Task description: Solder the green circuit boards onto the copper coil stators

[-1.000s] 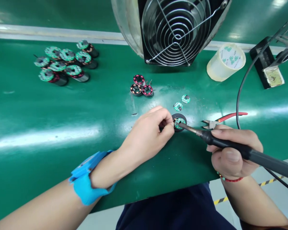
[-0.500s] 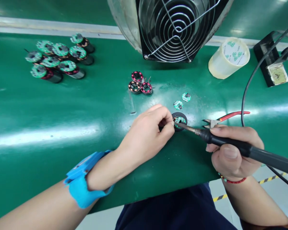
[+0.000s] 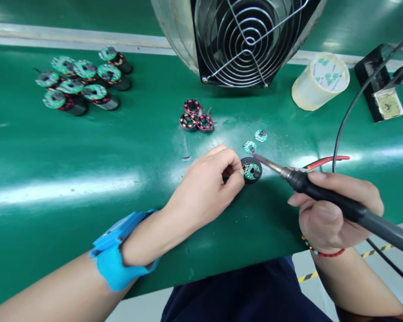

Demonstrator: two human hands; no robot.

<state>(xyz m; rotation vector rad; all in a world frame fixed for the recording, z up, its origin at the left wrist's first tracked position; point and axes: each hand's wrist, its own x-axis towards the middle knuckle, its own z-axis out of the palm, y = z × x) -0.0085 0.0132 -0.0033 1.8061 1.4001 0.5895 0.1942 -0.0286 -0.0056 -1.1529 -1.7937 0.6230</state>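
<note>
One board [image 3: 250,175] sits in the ring [image 3: 259,164] on the worktop [image 3: 87,152], the left hand [image 3: 206,188] at nine o'clock, fingers pinched narrow on something hidden, perhaps to steady it, while the right hand [image 3: 322,226] grips the iron [image 3: 312,188] pen-like, seemingly for control, tip towards one o'clock.

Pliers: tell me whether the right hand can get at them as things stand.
Probably not without first freeing its grip: the right hand holds the iron. The pliers lie close by, though partly hidden, and the cable crosses their handle in this view.
</note>
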